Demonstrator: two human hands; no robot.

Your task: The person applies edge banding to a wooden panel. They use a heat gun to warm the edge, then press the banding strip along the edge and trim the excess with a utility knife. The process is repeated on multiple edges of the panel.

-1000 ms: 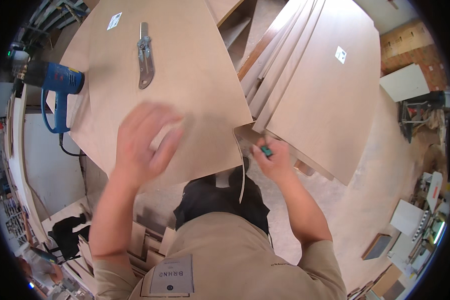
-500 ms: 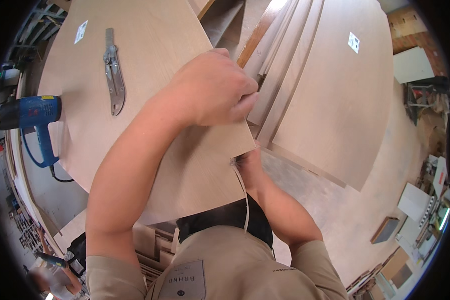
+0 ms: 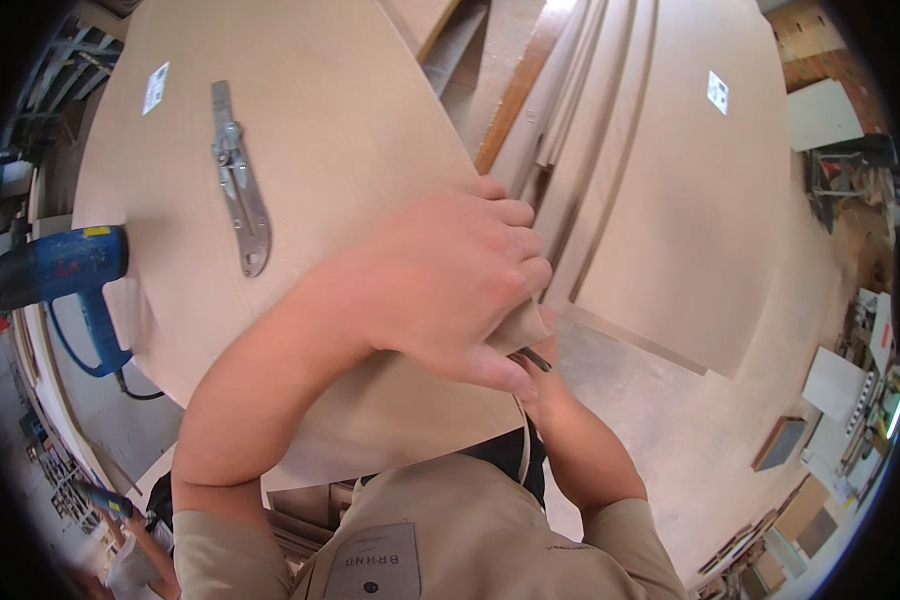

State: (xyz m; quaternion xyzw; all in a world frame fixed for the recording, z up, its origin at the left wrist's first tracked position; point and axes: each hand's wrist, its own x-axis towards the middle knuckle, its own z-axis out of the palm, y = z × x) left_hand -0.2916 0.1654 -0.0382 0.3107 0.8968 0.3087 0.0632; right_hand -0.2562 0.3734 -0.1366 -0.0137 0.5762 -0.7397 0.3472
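Panel corner (image 3: 522, 328) inside left grip (image 3: 460, 275).

A head-worn fisheye looks down closely over the hands (image 3: 460, 285).

Pale, smooth workshop floor (image 3: 670, 435), right side. Reddish-brown brick wall (image 3: 818, 72) upper right, white rectangular board (image 3: 823, 115) just below it. Glowing white tube light (image 3: 896, 415) at right rim. Grey metal rack (image 3: 82, 68) upper left, blurred.

Two white stickers (image 3: 156, 88) (image 3: 718, 93), one silver tool (image 3: 236, 180)
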